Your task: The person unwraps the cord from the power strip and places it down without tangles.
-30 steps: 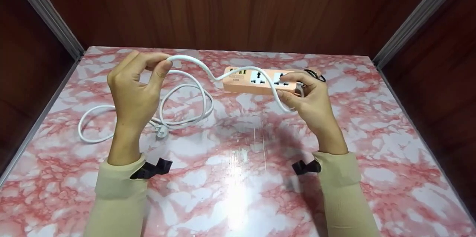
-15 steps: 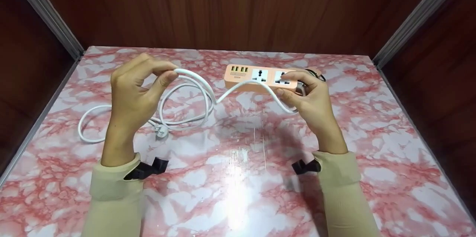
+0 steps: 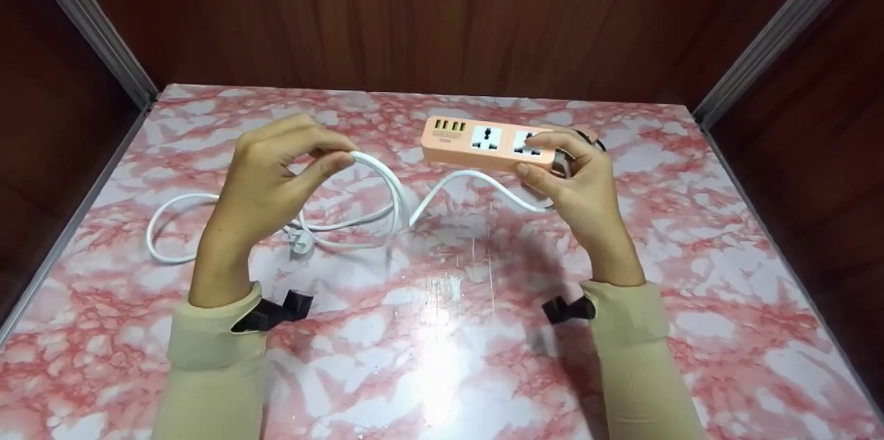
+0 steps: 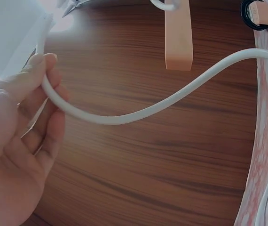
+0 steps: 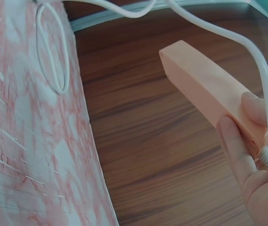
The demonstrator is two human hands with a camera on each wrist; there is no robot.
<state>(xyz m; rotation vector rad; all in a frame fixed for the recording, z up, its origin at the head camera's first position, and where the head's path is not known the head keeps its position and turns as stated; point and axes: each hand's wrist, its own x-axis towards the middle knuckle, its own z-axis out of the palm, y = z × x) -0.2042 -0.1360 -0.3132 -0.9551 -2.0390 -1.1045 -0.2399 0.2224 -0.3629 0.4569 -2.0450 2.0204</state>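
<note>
The thumb and forefinger of my left hand pinch the white cord, the other fingers loosely bent below. I take it that so light a grip leaves the cord free to bend; it sags and rises in a wave towards my right side. There my right hand holds the peach power strip by its cord end, thumb on the near long edge, fingers over the top. The strip is up off the tabletop, sockets towards me, its far end unsupported; holding it there probably steadies the spot where the cord leaves the body.

My right forefinger partly covers the nearer socket, and the cord passes just in front of my right fingers in that wrist's view. Beneath and behind my left hand, loose loops of the same cord lie on the table, partly hidden by my hand and wrist, with the white plug beside them. Behind my right hand, a coil of black cable rings a small peach block. The wooden wall closes off the back.
</note>
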